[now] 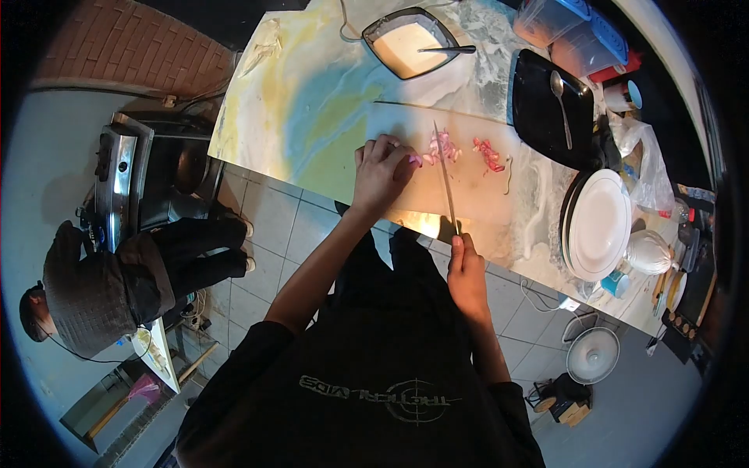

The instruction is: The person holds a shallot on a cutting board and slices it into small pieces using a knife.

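My left hand [381,173] rests over the pale cutting board [484,195], its fingers curled round a pinkish shallot piece [414,159]. My right hand [466,273] grips the handle of a long knife [446,179] at the board's near edge. The blade points away from me and lies across a small pile of chopped shallot [438,148], a little right of my left fingers. To the right of that pile, chopped red chili [488,155] lies on the board, with a thin greenish strip [509,175] beside it.
A black bowl of pale batter [407,48] with a utensil stands at the back. Rightward are a black tray [546,109] with a spoon, stacked plates [599,226], a plastic bag [644,160] and containers [589,43]. Another person [101,285] stands at the far left.
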